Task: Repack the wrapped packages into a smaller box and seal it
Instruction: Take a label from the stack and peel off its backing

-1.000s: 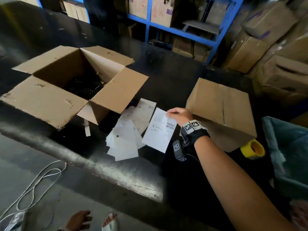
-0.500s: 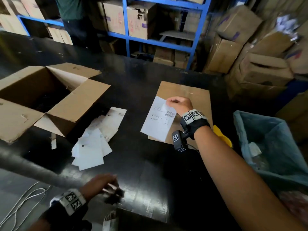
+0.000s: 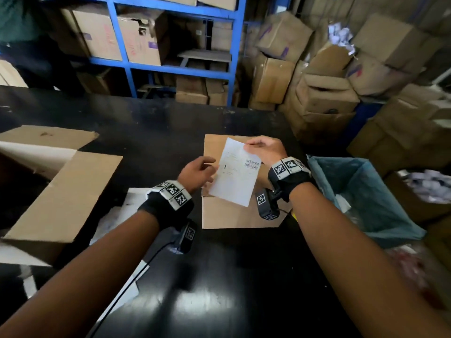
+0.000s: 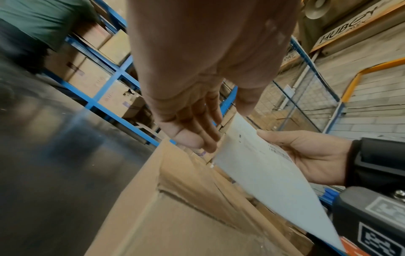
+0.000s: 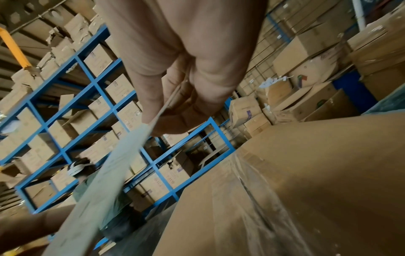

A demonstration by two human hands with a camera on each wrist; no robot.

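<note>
I am looking into a warehouse packing area. At twelve o'clock stands blue steel shelving (image 3: 175, 67) with its bays full of brown cartons (image 3: 97, 32); the right wrist view shows the same racking (image 5: 92, 107) rising several tiers, stacked with boxes to the top. From one to three o'clock, loose cartons (image 3: 324, 93) are heaped on the floor, some torn open. A long black worktable (image 3: 151, 123) fills the foreground, with an opened carton (image 3: 61, 186) at nine o'clock and a closed box (image 3: 219, 215) at centre. At three o'clock sits a bin with a blue liner (image 3: 366, 196). The left wrist view shows wire-mesh partitioning (image 4: 311, 97) and a block wall (image 4: 372, 97).
</note>
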